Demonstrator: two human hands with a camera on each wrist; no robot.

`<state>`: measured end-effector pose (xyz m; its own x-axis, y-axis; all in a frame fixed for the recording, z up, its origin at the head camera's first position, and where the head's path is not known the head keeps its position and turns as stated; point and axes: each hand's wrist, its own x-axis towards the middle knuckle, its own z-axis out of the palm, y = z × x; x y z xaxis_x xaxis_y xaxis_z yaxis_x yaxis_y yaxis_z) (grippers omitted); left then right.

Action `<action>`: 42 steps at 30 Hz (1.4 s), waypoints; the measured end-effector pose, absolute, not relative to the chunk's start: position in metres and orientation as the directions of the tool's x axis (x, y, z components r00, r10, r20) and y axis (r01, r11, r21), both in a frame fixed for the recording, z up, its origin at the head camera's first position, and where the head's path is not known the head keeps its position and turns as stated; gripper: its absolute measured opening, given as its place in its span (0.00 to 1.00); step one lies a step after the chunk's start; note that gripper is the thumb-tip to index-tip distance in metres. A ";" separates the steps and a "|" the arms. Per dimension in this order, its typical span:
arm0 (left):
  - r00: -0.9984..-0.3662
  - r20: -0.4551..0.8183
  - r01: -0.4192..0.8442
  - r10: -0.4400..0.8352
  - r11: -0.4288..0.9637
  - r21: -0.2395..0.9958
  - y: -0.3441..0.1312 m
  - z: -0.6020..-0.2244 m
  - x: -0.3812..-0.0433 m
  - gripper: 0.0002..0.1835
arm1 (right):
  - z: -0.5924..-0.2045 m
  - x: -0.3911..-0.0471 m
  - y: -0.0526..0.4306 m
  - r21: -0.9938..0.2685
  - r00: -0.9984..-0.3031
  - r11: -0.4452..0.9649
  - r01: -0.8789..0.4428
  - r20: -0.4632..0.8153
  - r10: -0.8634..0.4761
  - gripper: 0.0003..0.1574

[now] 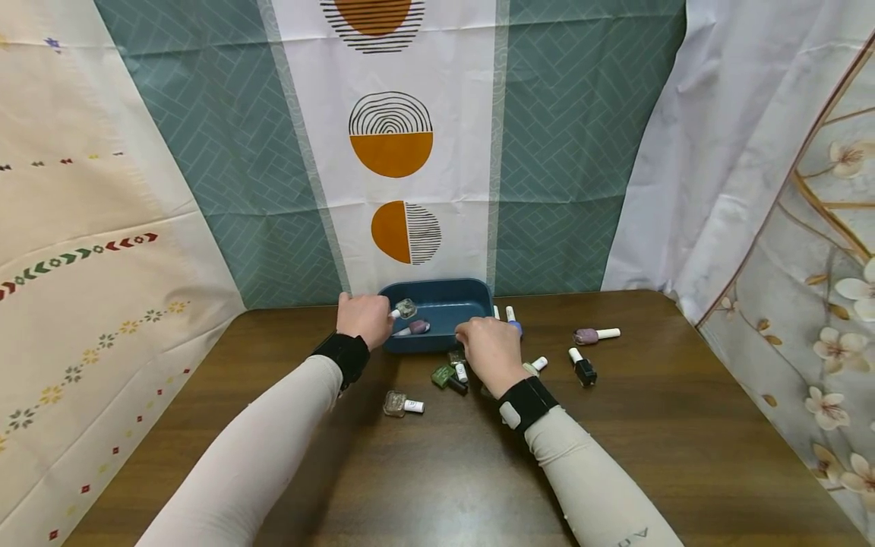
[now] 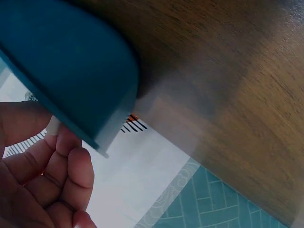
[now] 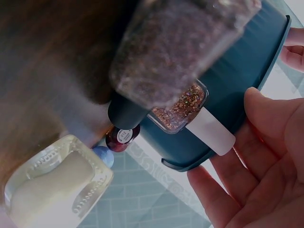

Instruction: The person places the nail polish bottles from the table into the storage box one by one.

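Note:
My left hand (image 1: 365, 319) pinches a glitter nail polish bottle (image 1: 406, 308) by its white cap, over the left side of a dark blue tray (image 1: 440, 347). Inside the tray lies a mauve nail polish bottle (image 1: 419, 327). By the tray's front right corner is my right hand (image 1: 491, 349). In the right wrist view its thumb and fingers (image 3: 259, 175) are spread apart, close to the tray rim and the white cap of an orange-glitter bottle (image 3: 175, 114); whether they touch is unclear. A green bottle (image 1: 442, 375) lies just in front of the tray.
A clear glitter bottle (image 1: 394, 404) lies nearer me on the wooden table (image 1: 424, 486). To the right are a mauve bottle (image 1: 585, 336), a black bottle (image 1: 585, 372) and a pale bottle (image 3: 57, 185). A blue bottle (image 1: 516, 327) is partly behind my right hand. Curtains hang behind.

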<state>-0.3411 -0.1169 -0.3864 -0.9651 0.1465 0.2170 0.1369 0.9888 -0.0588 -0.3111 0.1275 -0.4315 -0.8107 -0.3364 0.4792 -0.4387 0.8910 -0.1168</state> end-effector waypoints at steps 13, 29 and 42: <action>-0.977 0.183 0.092 0.108 0.991 -0.093 -0.111 -0.388 -0.352 0.14 | -0.431 -0.312 0.127 -0.119 -0.812 0.890 -0.441 0.476 -0.338 0.07; -0.988 0.123 0.071 0.093 0.982 -0.176 -0.104 -0.398 -0.369 0.19 | -0.431 -0.311 0.127 -0.112 -0.796 0.885 -0.451 0.499 -0.342 0.06; -0.997 0.060 0.037 0.048 0.984 -0.175 -0.098 -0.401 -0.377 0.10 | -0.429 -0.310 0.127 -0.120 -0.808 0.888 -0.444 0.483 -0.338 0.07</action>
<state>-0.3773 -0.0978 -0.4008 -0.9971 0.0484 0.0596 0.0373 0.9838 -0.1751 -0.3103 0.1268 -0.4293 -0.8078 -0.3382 0.4828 -0.4436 0.8881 -0.1202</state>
